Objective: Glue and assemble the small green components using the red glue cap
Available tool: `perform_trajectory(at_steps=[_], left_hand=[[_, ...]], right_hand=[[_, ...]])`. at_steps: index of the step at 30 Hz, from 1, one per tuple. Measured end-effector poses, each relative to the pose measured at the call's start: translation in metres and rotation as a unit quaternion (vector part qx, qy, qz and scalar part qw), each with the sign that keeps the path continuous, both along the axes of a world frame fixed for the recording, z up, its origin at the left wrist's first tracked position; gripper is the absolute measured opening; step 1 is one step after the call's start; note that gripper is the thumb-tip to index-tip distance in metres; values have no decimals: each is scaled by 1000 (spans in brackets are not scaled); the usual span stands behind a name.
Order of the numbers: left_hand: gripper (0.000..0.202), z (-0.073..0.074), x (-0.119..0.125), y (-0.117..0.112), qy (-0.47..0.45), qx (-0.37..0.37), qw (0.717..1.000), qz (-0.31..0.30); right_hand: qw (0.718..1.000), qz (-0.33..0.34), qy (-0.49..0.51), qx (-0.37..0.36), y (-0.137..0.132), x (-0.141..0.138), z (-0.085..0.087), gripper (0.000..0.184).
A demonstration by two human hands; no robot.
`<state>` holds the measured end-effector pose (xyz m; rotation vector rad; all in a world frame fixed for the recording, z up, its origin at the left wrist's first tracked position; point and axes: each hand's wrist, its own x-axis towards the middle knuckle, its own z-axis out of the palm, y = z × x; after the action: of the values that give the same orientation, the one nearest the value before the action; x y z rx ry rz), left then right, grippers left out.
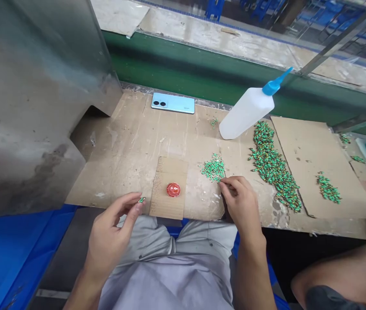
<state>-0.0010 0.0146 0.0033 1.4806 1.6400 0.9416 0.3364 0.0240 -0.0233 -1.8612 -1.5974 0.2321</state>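
Note:
Between the thumb and forefinger of my left hand (pixel 113 230) is a tiny green piece with a darker, brownish part (pixel 142 199). My right hand (pixel 241 202) has its fingertips pinched together at the lower right edge of a small pile of loose green bits (pixel 213 168). Whatever those fingertips hold is too small to make out. Between my hands lies a cardboard strip (pixel 168 211), and a small round cap with glossy red contents (pixel 173 190) rests on it. To the right spreads a long heap of green and brown pieces (pixel 273 165).
A white bottle with a blue nozzle (pixel 246 112) stands behind the heap. A light blue phone (pixel 173 103) lies at the back. Sheet metal (pixel 34 94) borders the left side. On the right are a cardboard sheet (pixel 312 150) with more pieces and another person's arm (pixel 338 267).

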Motion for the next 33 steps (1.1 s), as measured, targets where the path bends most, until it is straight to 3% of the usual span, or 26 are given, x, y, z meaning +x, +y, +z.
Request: perform_trajectory(at_steps=[8,11,14,18,22,27,33], left_hand=[[15,4,13,-5,-230,-21,972,-33],[8,8,23,-6,-343,-67,937,-23],[20,14,36,-6,-420,-126,897,-53],[41,19,55,-7,-416,-236,870,-122],[46,18,68,-10,-419,-262,855,-157],[49,17,65,-13,-452,-284,835,-133],[42,14,61,-18,-398,-228,883,-104]], right_hand=[[1000,13,8,-2,4,1,2,14],[999,17,33,19,2,-2,7,11],[995,53,74,44,-6,-13,18,11],[955,215,181,97,-20,-44,34,13],[920,325,179,127,-26,-72,46,26],[917,335,135,168,-23,-85,48,28],[918,328,117,189,-25,-85,44,35]])
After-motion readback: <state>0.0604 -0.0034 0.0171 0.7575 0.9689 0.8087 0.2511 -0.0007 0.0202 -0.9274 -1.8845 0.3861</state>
